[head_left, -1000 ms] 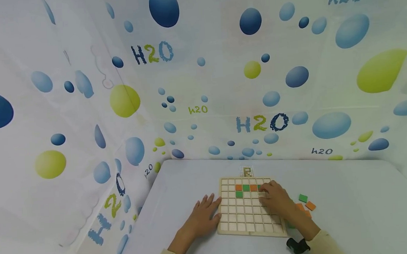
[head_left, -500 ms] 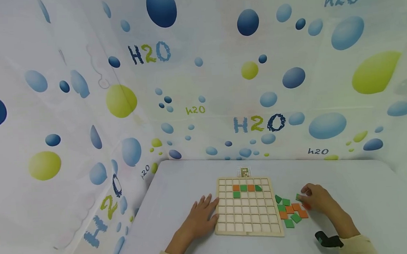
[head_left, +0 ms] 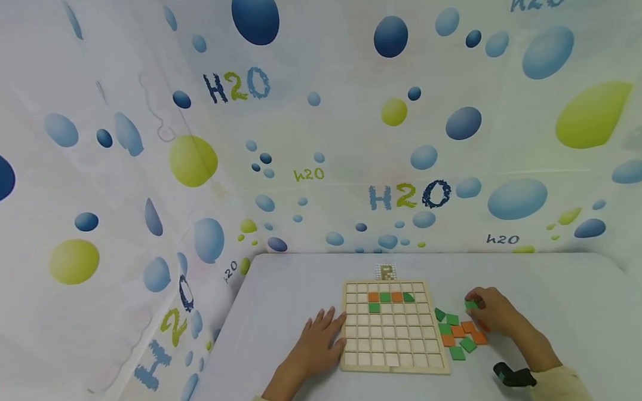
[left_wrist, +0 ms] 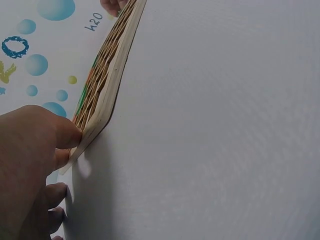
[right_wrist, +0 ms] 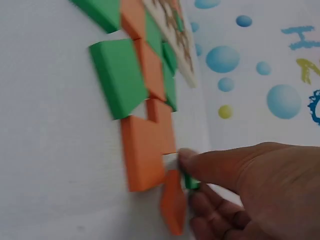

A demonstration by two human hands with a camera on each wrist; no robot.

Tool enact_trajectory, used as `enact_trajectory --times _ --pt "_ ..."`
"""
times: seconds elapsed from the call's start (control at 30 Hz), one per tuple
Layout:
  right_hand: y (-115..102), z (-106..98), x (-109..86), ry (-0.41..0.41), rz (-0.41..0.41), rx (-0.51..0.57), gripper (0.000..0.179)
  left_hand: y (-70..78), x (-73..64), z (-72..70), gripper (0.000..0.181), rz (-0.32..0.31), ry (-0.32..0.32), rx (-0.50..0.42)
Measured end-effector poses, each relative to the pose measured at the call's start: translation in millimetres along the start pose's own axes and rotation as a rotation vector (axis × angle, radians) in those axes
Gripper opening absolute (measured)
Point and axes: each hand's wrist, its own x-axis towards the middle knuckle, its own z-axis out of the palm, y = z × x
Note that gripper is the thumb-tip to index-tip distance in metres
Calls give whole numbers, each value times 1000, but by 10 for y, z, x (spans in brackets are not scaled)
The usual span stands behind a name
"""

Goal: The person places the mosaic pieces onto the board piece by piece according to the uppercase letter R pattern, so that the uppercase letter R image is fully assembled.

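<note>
A wooden grid board (head_left: 392,341) lies on the white table, with a row of orange and green tiles near its far edge. One more green tile (head_left: 374,307) sits a row below. My left hand (head_left: 317,343) rests at the board's left edge, fingers spread; in the left wrist view the board's frame (left_wrist: 107,95) meets the fingertips. To the right of the board, my right hand (head_left: 495,310) pinches a green tile (head_left: 471,304) between thumb and fingers. In the right wrist view that tile is mostly hidden behind the thumb (right_wrist: 192,162), beside an orange tile (right_wrist: 173,205).
Several loose green and orange tiles (head_left: 457,331) lie between the board and my right hand. A small pattern card (head_left: 387,272) stands behind the board's far edge. Patterned sheeting (head_left: 350,133) walls the table at the back and left.
My right hand has moved off the board to the loose tiles on the right and picked up a green tile. A rounded green tile now shows uncovered in the row. The left hand stays put.
</note>
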Motion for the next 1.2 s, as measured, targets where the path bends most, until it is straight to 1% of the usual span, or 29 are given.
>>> enact_trajectory --times 0.13,0.27,0.37,0.43,0.53,0.63,0.77,0.9,1.03,1.2 --pt "19 65 23 23 -30 -1 33 9 0 4 59 0 6 4" --pt "-1 99 26 30 -16 10 38 27 -10 -8 59 1 10 -4" --pt "0 117 16 30 -2 14 36 38 -16 -11 58 3 8 -14" --pt "8 131 12 35 -6 17 34 42 -18 -11 58 2 8 -13" --pt "20 171 17 61 -28 18 33 42 -16 -9 58 -3 9 -2" --pt "14 218 41 95 -72 15 30 36 -6 -5 58 -7 14 8" --pt "-55 265 72 126 -110 23 29 28 6 -4 58 -8 19 11" --pt "-123 290 110 138 -118 33 28 19 7 -10 58 -5 17 12" --pt "-189 305 153 134 -134 36 28 14 4 -14 59 -5 13 12" --pt "-334 347 187 107 -141 75 30 19 2 -13 59 -9 11 16"
